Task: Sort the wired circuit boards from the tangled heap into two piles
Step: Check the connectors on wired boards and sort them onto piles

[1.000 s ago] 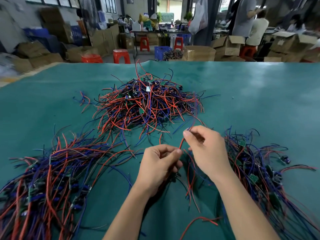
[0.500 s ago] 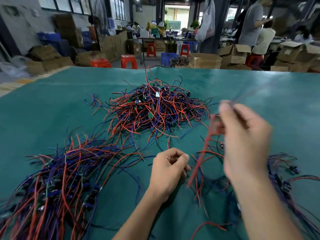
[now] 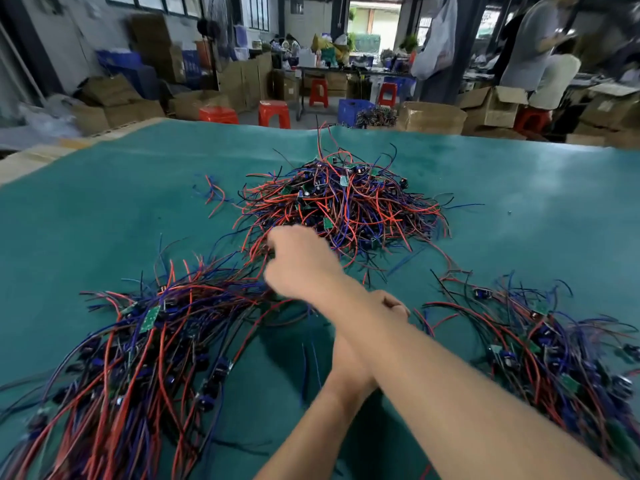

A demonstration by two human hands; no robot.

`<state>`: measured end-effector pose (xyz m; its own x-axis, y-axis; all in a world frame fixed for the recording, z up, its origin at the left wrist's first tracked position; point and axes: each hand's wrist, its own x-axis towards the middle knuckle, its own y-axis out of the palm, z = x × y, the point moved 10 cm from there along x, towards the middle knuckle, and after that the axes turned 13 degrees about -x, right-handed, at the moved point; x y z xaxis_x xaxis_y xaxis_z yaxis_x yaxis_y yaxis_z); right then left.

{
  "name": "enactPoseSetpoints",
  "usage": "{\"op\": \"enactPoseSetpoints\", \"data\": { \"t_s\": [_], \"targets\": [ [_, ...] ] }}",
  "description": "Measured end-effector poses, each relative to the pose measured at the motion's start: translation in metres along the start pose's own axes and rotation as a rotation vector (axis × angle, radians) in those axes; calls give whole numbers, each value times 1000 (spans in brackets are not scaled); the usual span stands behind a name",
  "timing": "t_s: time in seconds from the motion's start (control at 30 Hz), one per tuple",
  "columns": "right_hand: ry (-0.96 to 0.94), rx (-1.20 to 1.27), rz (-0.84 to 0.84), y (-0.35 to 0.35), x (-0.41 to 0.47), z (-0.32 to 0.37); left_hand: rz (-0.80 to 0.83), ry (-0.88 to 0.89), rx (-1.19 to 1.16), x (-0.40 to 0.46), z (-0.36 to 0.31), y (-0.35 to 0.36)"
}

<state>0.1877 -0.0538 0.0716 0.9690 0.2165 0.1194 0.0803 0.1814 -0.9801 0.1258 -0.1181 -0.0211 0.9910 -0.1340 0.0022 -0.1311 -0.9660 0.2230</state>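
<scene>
Head view looks down on a wide table covered in teal-green cloth (image 3: 104,216), its far edge meeting a cluttered workshop floor. Beyond it stand cardboard boxes (image 3: 431,117), four orange plastic stools (image 3: 274,113) in plain sight, a blue crate (image 3: 353,110) and a long workbench (image 3: 349,72); two people (image 3: 540,46) are at the right rear, blurred.

Three masses of wired circuit boards lie on the cloth. The tangled heap (image 3: 343,209) of red, blue and black wires with small green boards sits in the middle, towards the far side. A long pile (image 3: 131,358) spreads over the near left, its wires roughly combed in one direction. A second pile (image 3: 540,344) lies at the near right, well apart from the first.

Two bare forearms cross above the near centre. The right hand (image 3: 301,261) reaches leftward over the other arm to the gap between the heap and the left pile; it is motion-blurred, fingers bent downward, and I cannot tell whether it holds anything. The left hand (image 3: 391,304) is mostly hidden beneath the right forearm; only curled knuckles show, so its grip cannot be told either.
</scene>
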Motion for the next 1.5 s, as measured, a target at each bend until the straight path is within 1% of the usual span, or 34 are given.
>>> {"op": "enactPoseSetpoints", "data": {
  "t_s": [0.03,0.07,0.13,0.17,0.27,0.4,0.47,0.63,0.73,0.83,0.87,1.0,1.07,1.1,1.13,1.2,1.27,1.33,1.47,1.5],
  "targets": [
    [29,-58,-44,-2,8,-15,-8,26,26,-2,-2,-3],
    [49,-107,-74,-2,15,-28,-2,91,84,-3,-9,-4],
    [93,-180,-54,4,26,-53,31,200,274,-4,-21,3],
    [113,-218,-26,9,29,-63,37,220,308,-4,-25,6],
    [161,-303,32,19,35,-83,23,218,317,-3,-27,7],
    [193,-300,45,23,40,-88,-14,185,294,-2,-25,1],
    [196,-261,-25,17,42,-87,-19,179,284,-2,-25,1],
    [238,-41,-149,1,37,-103,31,204,228,-6,-28,8],
    [257,77,-276,-18,24,-114,45,175,179,-3,-21,11],
    [327,269,-393,-40,4,-138,38,123,109,-1,-14,11],
    [352,381,-415,-45,-5,-148,36,110,93,-1,-12,11],
    [384,1092,-498,-54,-54,-181,39,93,-6,-1,-13,13],
    [411,1478,-466,-42,-79,-186,-10,74,-92,2,-13,6],
    [435,1634,-435,-33,-90,-187,-32,61,-139,3,-13,2],
    [458,1747,-406,-22,-100,-188,-45,46,-190,4,-13,-1],
    [487,1869,-334,-2,-114,-184,-34,19,-273,3,-14,-1],
    [498,1851,-256,12,-119,-178,17,8,-279,2,-17,5],
    [489,1764,-223,17,-120,-175,64,7,-242,0,-19,8],
    [522,1482,-335,14,-123,-183,106,7,-206,-2,-20,10],
    [529,1443,-341,15,-124,-184,116,1,-217,-2,-20,11]
  ]
}}
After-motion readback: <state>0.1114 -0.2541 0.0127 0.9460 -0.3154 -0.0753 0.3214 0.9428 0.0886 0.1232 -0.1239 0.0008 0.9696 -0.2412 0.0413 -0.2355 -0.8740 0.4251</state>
